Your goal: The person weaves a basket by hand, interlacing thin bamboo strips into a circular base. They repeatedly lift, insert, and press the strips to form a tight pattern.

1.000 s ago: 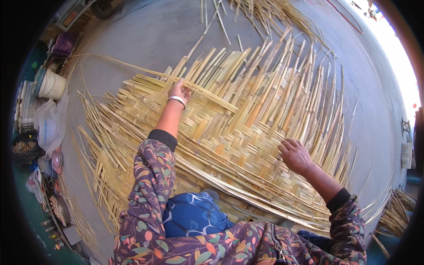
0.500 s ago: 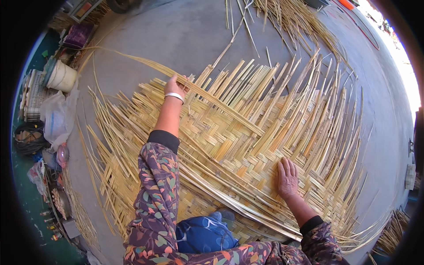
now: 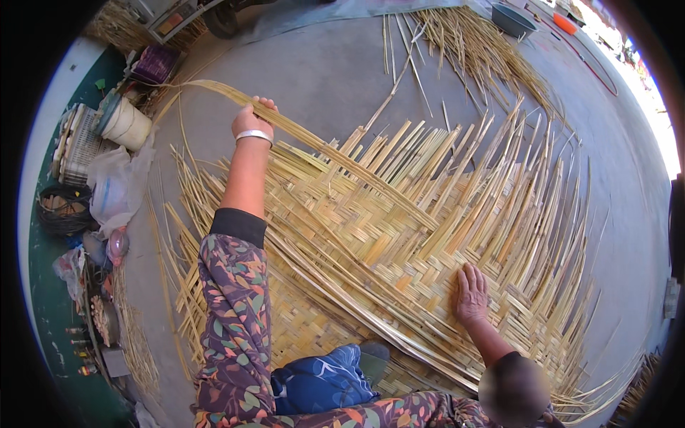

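Grey floor (image 3: 300,64), woven mat (image 3: 389,246): my left hand (image 3: 255,118) grips long strips (image 3: 357,170)
My right hand (image 3: 472,294) lies flat, fingers extended; uneven pull could split the strips

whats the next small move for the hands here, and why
Perhaps lower the left hand, laying the long flat strips onto the woven mat: its grip holds them partway along, their right end reaches across the weave, and the right hand rests palm-down on it.

Woven mat (image 3: 374,232), stalks (image 3: 489,53) on grey floor (image 3: 321,78)
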`<state>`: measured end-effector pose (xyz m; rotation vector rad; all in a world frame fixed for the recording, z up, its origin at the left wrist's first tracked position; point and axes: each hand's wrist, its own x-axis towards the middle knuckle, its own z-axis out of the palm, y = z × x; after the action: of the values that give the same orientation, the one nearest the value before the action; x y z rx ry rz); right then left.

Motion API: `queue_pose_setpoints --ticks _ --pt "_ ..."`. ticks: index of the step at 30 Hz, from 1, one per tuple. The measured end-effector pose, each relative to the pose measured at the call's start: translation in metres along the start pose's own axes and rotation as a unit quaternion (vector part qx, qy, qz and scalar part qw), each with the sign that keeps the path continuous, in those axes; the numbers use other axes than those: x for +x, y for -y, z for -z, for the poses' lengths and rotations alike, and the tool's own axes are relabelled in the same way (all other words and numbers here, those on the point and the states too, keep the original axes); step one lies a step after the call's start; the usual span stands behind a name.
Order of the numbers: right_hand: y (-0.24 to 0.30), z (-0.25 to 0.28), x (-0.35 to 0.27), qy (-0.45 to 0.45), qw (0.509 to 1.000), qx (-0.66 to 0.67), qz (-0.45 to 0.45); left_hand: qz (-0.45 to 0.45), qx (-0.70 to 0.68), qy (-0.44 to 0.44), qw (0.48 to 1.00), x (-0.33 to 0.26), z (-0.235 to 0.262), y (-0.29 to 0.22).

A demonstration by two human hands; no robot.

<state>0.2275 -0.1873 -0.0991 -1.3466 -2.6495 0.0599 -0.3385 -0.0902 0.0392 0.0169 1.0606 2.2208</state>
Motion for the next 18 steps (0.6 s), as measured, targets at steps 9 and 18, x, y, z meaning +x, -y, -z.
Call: queue_pose_setpoints --ticks 9,18 --pt "0.004 0.096 0.068 0.117 0.932 0.318 -0.129 -0.164 0.125 0.205 0.957 -0.167 -0.101 -0.025" --pt "0.078 0.322 0.141 -0.091 0.531 0.827 0.158 -0.325 0.357 0.524 0.702 -0.342 -0.128 0.021"
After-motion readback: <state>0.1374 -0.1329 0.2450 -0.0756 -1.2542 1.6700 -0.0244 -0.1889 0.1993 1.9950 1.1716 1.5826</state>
